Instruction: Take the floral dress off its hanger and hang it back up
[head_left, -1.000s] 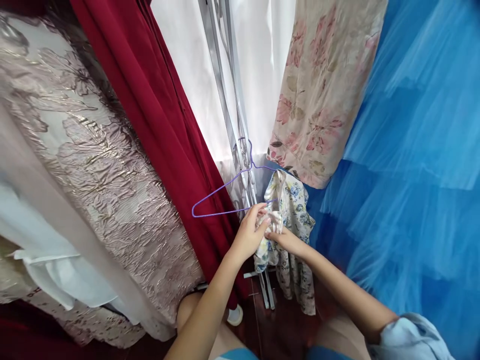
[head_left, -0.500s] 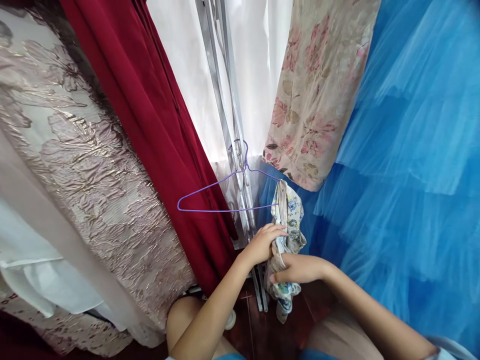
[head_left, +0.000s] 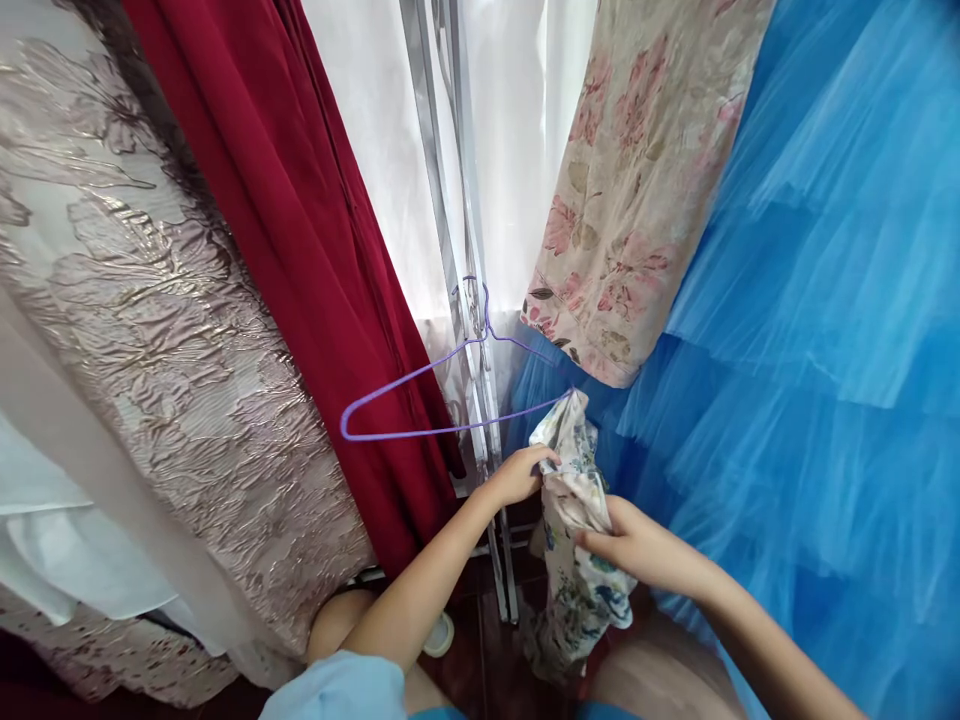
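A thin purple clothes hanger (head_left: 405,385) hangs by its hook on the metal rack in front of me. On its right end sits a white garment with a blue floral print (head_left: 577,490), bunched up and drooping toward the floor. My left hand (head_left: 525,475) grips the garment's left edge, fingers closed on the cloth. Lower and to the right, my right hand (head_left: 630,540) pinches a fold of the same garment between thumb and fingers. The hanger's right corner is hidden by the cloth.
A dark red cloth (head_left: 300,250) and an embossed metallic-patterned fabric (head_left: 172,330) hang on the left. Silver rack poles (head_left: 450,150) stand in the middle before white fabric (head_left: 360,100). To the right hang a pink-flowered garment (head_left: 630,220) and a tiered blue tulle dress (head_left: 810,300).
The garment has turned and spread out, hanging lower. My right hand has moved to the right with its fold. The hanger has swung, its left end coming lower and nearer.
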